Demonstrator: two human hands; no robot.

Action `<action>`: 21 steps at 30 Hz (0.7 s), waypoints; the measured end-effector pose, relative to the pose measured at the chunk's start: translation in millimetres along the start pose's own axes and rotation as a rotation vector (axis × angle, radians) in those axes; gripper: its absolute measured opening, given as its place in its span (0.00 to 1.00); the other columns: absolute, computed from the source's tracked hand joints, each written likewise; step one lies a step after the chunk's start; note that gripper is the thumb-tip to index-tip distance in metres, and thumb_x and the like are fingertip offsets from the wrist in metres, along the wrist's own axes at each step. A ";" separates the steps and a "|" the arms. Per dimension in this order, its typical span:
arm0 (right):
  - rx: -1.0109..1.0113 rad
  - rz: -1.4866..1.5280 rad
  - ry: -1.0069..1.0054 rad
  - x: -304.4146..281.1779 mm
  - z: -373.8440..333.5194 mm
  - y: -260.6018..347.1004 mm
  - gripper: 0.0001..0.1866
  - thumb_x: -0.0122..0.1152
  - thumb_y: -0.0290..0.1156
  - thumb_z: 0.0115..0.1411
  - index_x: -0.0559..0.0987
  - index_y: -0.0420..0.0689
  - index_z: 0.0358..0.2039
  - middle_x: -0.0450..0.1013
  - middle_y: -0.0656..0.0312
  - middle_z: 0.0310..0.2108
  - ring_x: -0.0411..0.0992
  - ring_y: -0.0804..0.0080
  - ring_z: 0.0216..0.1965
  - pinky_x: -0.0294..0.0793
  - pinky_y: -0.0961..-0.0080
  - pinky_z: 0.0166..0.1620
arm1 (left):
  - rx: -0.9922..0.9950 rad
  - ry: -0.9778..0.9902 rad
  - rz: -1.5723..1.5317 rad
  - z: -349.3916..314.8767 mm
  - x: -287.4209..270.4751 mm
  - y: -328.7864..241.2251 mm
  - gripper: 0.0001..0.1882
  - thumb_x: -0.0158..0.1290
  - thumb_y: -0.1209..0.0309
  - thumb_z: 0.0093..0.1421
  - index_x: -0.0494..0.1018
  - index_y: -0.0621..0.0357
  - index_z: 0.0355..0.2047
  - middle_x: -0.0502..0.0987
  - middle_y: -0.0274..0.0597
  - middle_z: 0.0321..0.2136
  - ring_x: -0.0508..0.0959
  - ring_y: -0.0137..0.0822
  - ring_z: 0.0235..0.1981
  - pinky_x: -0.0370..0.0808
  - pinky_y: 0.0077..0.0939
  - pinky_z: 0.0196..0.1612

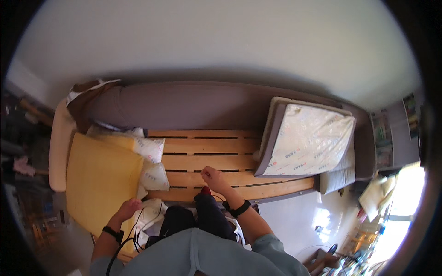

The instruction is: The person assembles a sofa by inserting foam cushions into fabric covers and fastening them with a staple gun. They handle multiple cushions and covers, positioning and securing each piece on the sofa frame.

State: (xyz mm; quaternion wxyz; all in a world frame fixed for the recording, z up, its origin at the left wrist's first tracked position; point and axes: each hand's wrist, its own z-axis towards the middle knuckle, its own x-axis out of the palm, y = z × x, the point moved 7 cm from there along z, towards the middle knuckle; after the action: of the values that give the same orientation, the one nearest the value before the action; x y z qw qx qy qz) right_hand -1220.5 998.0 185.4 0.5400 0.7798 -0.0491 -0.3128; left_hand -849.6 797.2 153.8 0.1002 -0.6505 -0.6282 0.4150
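My right hand (211,175) hangs over the wooden slats (207,161) of a sofa base, fingers curled in, with nothing showing in them. Lower left, my left hand (130,208) is beside the edge of a large yellow foam pad (103,179); its fingers look loosely curled, with nothing visible in them. The foam pad leans at the sofa's left end, partly over pillows in printed white covers (155,177). On the right of the base, a big cushion (311,140) with a printed white underside and grey-brown sides stands tilted.
The brown sofa backrest (193,106) runs along the wall. A light armrest (62,147) stands at the far left. White folded cushioning (338,177) lies under the tilted cushion. Black cables (136,237) hang by my left forearm. Various items clutter the floor at lower right.
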 end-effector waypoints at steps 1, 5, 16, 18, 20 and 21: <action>-0.013 0.006 0.020 10.6 1.2 -4.8 0.07 0.53 0.29 0.57 0.74 0.39 0.33 0.75 0.54 0.26 0.75 0.63 0.27 0.73 0.73 0.31 | 0.004 0.021 -0.217 -8.8 5.0 7.0 0.10 0.49 0.70 0.59 0.70 0.61 0.39 0.75 0.40 0.31 0.75 0.32 0.33 0.72 0.25 0.39; 0.076 0.089 0.160 12.4 5.1 -3.6 0.08 0.54 0.31 0.57 0.75 0.40 0.33 0.74 0.55 0.25 0.75 0.68 0.26 0.73 0.74 0.32 | -0.091 -0.036 -0.412 -30.8 -20.4 -32.7 0.09 0.50 0.72 0.59 0.69 0.62 0.39 0.74 0.37 0.30 0.73 0.29 0.33 0.72 0.23 0.40; 0.094 -0.123 0.083 -14.2 17.7 16.5 0.11 0.51 0.34 0.55 0.75 0.41 0.34 0.74 0.48 0.29 0.72 0.50 0.33 0.71 0.62 0.36 | -0.225 -0.032 -0.361 -23.8 -39.8 -26.0 0.13 0.50 0.71 0.56 0.70 0.64 0.40 0.77 0.43 0.30 0.77 0.31 0.30 0.72 0.23 0.32; 0.131 -0.116 0.084 -26.9 17.6 25.1 0.12 0.51 0.35 0.56 0.74 0.40 0.34 0.74 0.49 0.29 0.72 0.51 0.32 0.71 0.62 0.36 | -0.181 0.006 -0.233 -2.8 -49.4 -43.8 0.12 0.51 0.71 0.56 0.70 0.63 0.40 0.77 0.42 0.29 0.77 0.31 0.29 0.72 0.23 0.31; 0.120 -0.100 -0.001 -46.2 9.3 24.0 0.12 0.52 0.35 0.56 0.74 0.40 0.35 0.74 0.49 0.29 0.72 0.51 0.32 0.71 0.62 0.35 | -0.122 0.049 -0.201 17.8 -58.7 -67.5 0.12 0.51 0.70 0.57 0.69 0.63 0.39 0.76 0.42 0.28 0.77 0.31 0.29 0.72 0.23 0.31; 0.144 -0.090 -0.035 -48.8 12.4 28.6 0.11 0.52 0.34 0.56 0.74 0.40 0.35 0.74 0.50 0.28 0.73 0.52 0.31 0.71 0.63 0.35 | -0.036 0.039 -0.117 31.0 -73.2 -70.2 0.10 0.50 0.70 0.57 0.70 0.63 0.37 0.76 0.42 0.27 0.77 0.30 0.27 0.72 0.23 0.31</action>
State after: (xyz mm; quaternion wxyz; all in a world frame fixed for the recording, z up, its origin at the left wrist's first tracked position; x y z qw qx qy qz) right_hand -1258.7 996.3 228.8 0.4672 0.8125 -0.0458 -0.3457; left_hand -912.0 732.5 210.2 0.1251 -0.6222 -0.6705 0.3842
